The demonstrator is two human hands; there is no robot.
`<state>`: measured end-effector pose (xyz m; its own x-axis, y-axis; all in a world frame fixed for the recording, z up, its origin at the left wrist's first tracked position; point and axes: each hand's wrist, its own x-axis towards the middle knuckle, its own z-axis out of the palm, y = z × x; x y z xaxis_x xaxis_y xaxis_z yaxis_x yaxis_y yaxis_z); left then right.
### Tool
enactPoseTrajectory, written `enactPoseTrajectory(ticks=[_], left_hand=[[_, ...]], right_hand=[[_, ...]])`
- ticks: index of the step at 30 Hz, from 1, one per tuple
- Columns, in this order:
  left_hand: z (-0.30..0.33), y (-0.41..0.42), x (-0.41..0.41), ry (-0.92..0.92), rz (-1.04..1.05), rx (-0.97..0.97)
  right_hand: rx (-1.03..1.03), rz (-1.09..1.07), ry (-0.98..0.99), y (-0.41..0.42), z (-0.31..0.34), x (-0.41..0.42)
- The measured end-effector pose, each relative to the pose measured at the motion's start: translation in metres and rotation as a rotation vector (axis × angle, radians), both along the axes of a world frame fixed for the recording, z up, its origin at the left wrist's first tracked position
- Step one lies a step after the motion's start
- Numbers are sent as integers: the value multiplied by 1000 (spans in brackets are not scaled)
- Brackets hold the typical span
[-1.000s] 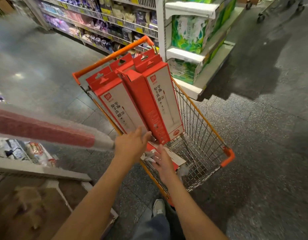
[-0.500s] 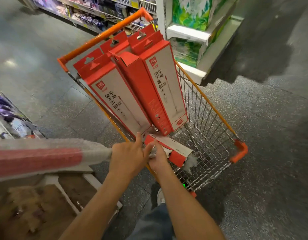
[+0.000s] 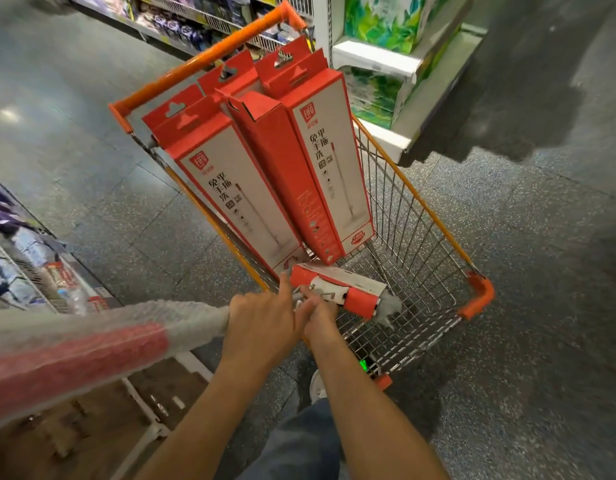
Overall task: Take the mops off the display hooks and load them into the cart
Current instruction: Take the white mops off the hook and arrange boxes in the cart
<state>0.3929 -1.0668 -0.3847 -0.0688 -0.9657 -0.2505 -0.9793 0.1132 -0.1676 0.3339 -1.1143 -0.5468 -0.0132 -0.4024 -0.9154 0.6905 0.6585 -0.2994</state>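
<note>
Two hands meet at the cart (image 3: 438,216) rim: my left hand (image 3: 261,323) is wrapped round the mop (image 3: 102,344) pole, thumb up, taking the weight. Right hand (image 3: 317,313) fingers curl at the joint by the mop head (image 3: 341,289), prob. steering it in; exact grip I can't tell. Head's inside the basket, pole sticks out left. Three boxes (image 3: 237,188) lean upright at the far end, leaving room.

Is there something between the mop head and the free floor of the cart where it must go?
Nothing visible blocks it. The mop head already hangs inside the cart; the mop boxes lean at the left side, leaving bare wire floor on the right.
</note>
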Motion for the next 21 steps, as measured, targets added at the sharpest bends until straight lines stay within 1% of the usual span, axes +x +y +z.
enactPoseTrajectory(ticks=[7, 11, 14, 18, 21], left_hand=[[17, -4, 15, 1, 116, -120], [29, -4, 32, 12, 133, -175], [39, 1, 33, -20, 136, -111], [51, 15, 35, -26, 148, -176], [62, 20, 35, -47, 193, -138]], right_hand=[[27, 55, -12, 1, 15, 1], [24, 18, 34, 4, 28, 7], [11, -6, 45, 7, 38, 1], [-63, -46, 105, 7, 63, -6], [-117, -83, 122, 6, 83, -10]])
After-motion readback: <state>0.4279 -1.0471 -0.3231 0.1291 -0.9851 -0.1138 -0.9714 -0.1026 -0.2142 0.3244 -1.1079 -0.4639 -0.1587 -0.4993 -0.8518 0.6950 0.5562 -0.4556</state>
